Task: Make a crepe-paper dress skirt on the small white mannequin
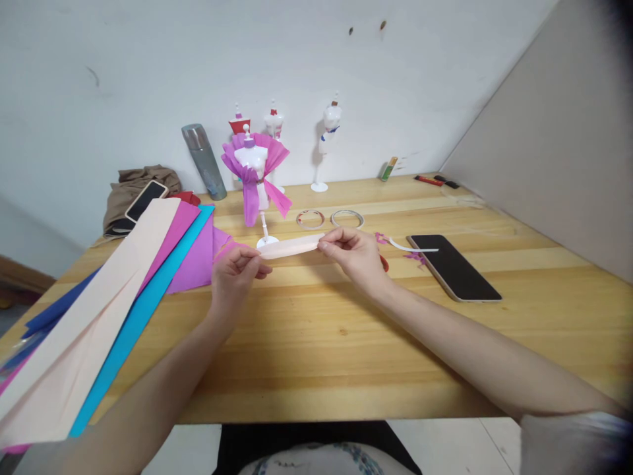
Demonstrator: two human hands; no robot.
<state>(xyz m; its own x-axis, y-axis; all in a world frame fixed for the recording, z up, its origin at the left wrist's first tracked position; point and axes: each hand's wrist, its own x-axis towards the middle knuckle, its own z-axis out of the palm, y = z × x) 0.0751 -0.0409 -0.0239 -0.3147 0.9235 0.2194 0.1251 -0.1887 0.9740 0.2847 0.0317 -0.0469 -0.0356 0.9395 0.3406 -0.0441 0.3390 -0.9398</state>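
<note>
- Plainly, in the head view, the left hand (235, 272) is nearly closed – thumb and fingers pinching one end of a pale pink strip (291, 247).
- Likewise, the right hand (353, 256) pinches the opposite end.
- Around the strip: a draped mannequin (251, 157) at eleven o'clock, two tape rings (331, 219) between one and two – and a large phone (457, 267) near three.

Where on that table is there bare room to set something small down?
The widest bare wood on the table lies between the forearms, from below the pale pink strip to the front edge. Another patch lies between the phone at right and the side partition. Crowded: the left side, with its colored paper sheets, and around the purple-draped dress form.
</note>
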